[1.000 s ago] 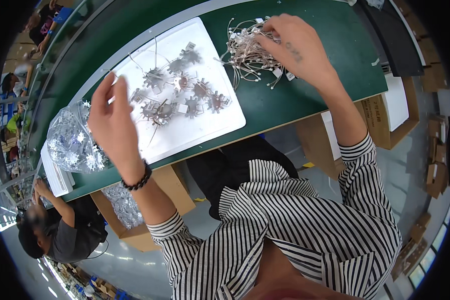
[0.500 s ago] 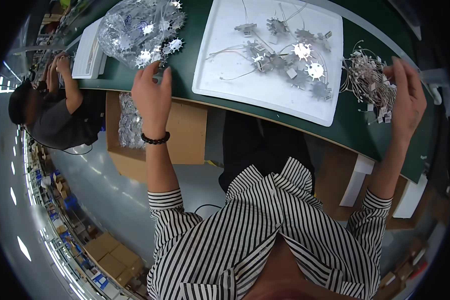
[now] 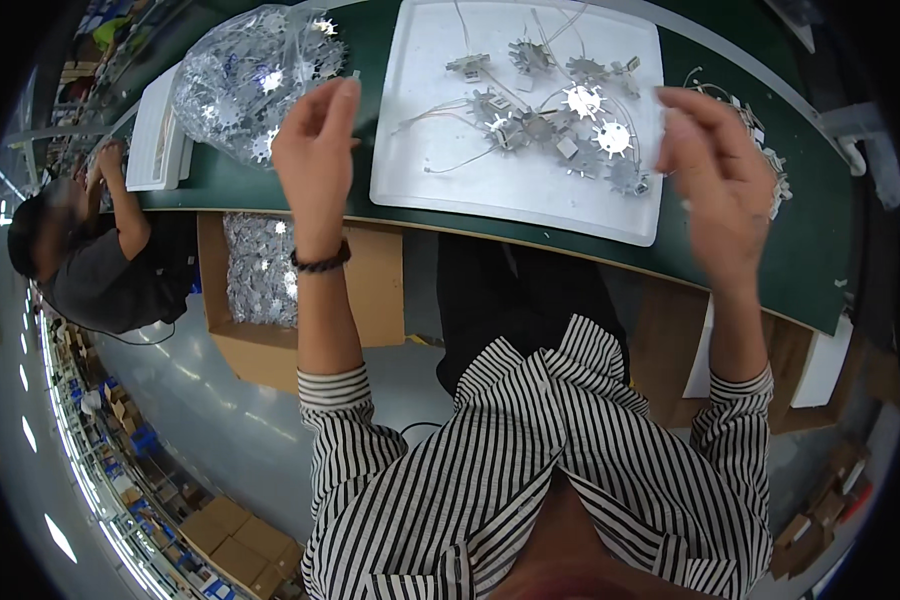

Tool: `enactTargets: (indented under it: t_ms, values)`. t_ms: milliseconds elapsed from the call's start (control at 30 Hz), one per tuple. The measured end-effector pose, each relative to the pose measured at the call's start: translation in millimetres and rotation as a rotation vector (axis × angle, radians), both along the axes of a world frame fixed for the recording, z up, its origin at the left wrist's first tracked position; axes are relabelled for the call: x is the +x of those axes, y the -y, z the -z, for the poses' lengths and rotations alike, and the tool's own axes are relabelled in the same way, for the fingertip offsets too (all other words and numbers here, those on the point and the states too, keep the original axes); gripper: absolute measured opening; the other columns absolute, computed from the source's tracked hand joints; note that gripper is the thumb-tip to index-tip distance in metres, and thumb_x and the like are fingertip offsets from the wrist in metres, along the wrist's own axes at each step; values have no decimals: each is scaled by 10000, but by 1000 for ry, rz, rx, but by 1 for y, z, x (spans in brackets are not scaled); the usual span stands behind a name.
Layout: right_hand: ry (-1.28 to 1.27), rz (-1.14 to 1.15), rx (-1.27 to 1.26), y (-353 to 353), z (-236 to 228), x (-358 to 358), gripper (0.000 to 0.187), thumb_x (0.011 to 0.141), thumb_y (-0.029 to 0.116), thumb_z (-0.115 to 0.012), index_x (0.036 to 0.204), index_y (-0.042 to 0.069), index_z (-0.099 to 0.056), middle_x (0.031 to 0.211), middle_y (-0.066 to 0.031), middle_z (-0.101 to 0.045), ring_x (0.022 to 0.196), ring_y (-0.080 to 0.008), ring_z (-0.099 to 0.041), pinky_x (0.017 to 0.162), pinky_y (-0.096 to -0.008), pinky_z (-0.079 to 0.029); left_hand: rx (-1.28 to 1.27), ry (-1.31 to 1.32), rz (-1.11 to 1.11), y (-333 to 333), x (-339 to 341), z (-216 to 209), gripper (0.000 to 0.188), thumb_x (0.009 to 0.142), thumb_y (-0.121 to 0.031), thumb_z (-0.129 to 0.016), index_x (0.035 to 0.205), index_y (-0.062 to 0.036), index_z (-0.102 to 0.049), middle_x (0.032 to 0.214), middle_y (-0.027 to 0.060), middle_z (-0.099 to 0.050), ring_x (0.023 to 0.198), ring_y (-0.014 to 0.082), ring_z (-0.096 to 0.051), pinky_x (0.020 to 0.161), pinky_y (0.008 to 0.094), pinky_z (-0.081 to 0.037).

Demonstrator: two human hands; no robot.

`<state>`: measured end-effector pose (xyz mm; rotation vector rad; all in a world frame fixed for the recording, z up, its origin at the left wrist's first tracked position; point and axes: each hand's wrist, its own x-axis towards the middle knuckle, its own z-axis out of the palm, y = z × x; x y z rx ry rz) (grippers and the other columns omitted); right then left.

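My left hand [image 3: 315, 155] is raised at the table's front edge beside the clear plastic bag [image 3: 235, 95] of silvery star-shaped metal pieces. Its thumb and fingers are drawn together; a small light bit shows by the fingertips, too small to name. My right hand [image 3: 720, 185] hovers over the right edge of the white tray [image 3: 450, 190], blurred, with its fingers curled. What it holds, if anything, I cannot make out. On the tray lie several star-shaped metal pieces [image 3: 610, 137] with thin wires. Behind my right hand, the bundle of wires with white connectors [image 3: 778, 175] is mostly hidden.
A cardboard box [image 3: 375, 285] below the table holds a bag of metal pieces [image 3: 260, 270]. At the left, white trays [image 3: 155, 135] stand on the green table [image 3: 810, 260]. A person in dark clothes [image 3: 100, 270] works beyond them. White panels [image 3: 822, 365] stand under the right side.
My right hand has moved left, away from the wire bundle to the tray's edge. My left hand has turned and shifted slightly right and up, off the bag's edge. The view has shifted a little.
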<state>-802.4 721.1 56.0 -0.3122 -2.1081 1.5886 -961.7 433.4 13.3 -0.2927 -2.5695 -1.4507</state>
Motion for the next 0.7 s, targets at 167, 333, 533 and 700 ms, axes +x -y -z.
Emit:
enactTargets:
  t_ms: [167,333,533,700]
  values:
    - [-185,-271,252,50,-6,-13,134,885,-14,-693,1016,1,-716,735,-6,-646,537,-55,-446,483,-190,-341,809,584,235,-33,44,-41,378,1035,-327,-591,1142,28,-664,965,109,-713,805,163,-712,576,198,-495]
    - [-373,-275,431,74,1,-28,140,812,-81,-686,923,3,-693,724,1,-636,519,-84,-448,475,-217,-358,956,742,330,-45,69,-52,382,1042,-341,-586,1095,29,-667,929,101,-712,770,153,-725,528,164,-478]
    - [-368,-256,583,71,2,-29,150,783,-89,-688,901,4,-685,726,-13,-646,510,-102,-462,470,-228,-370,883,736,325,-48,73,-54,376,1024,-356,-619,1051,14,-675,882,86,-706,733,154,-723,529,176,-492]
    - [-399,-279,727,67,5,-31,145,780,-79,-694,903,-3,-683,735,-21,-661,509,-108,-468,474,-236,-379,627,633,269,-49,77,-49,349,1009,-340,-647,1019,7,-688,867,79,-701,736,152,-720,548,195,-510]
